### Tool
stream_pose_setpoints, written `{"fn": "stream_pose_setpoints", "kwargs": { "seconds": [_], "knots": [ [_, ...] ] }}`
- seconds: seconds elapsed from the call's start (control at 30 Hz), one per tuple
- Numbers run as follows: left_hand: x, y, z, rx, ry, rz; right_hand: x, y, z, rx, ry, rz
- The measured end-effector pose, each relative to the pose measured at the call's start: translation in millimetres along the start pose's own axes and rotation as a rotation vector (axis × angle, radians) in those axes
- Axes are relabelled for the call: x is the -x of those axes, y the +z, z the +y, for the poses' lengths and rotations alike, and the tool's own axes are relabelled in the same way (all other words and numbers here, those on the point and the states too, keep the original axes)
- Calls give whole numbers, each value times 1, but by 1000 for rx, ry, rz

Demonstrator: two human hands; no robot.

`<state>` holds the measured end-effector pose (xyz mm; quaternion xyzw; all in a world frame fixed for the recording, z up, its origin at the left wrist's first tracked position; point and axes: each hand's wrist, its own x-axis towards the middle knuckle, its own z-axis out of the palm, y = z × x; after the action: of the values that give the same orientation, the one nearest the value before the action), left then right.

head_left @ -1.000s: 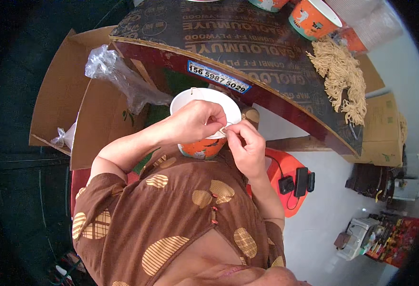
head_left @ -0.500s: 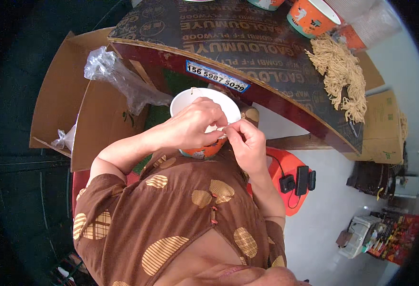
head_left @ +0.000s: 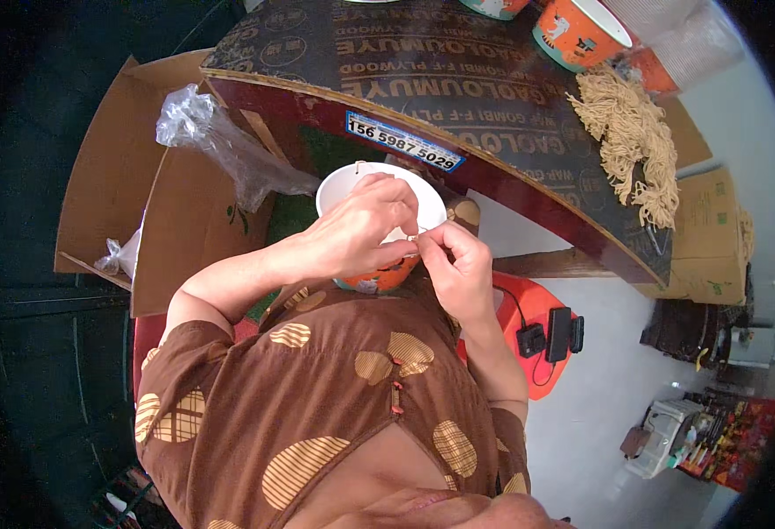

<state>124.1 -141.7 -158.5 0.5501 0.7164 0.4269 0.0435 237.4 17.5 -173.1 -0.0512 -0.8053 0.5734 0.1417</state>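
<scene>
A paper tub point(head_left: 381, 280), orange with printed figures outside and white inside, rests upright against my lap, its mouth facing up. At its near rim my left hand point(head_left: 361, 225) bends over the opening, fingers and thumb closed on a thin pale cord point(head_left: 412, 238). Across from it, my right hand point(head_left: 460, 269) pinches the cord between thumb and index finger, by the tub's right rim. The fingers hide most of the cord. A short dark strand point(head_left: 357, 167) shows on the far rim.
A dark plywood table point(head_left: 458, 97) stands ahead. It bears more orange tubs point(head_left: 577, 35) and a bundle of beige cords point(head_left: 630, 141). An open cardboard box point(head_left: 176, 229) with plastic film point(head_left: 229, 154) is at left. A red stool point(head_left: 524, 309) holding black devices is at right.
My fingers have shifted slightly at the near rim, the left fingertips rising a little. The tub stays in nearly the same place.
</scene>
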Motion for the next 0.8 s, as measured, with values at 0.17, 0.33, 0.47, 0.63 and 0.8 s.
{"fn": "stream_pose_setpoints", "kwargs": {
  "seconds": [0.17, 0.33, 0.47, 0.63, 0.8],
  "knots": [
    [0, 7, -1, -73, 110, 73, -1, -1, -3, 7, 19, -8],
    [1, 10, 0, -90, 182, 67, 0, -3, -4, 35, 24, -21],
    [-3, 7, 2, -35, 142, 73, -1, -4, -2, 42, -30, 8],
    [0, 4, -1, 54, 103, 48, 0, -12, -4, 58, -46, 32],
    [-3, 3, -1, 95, 62, 7, 1, -21, 3, 151, -63, 61]
  ]
}}
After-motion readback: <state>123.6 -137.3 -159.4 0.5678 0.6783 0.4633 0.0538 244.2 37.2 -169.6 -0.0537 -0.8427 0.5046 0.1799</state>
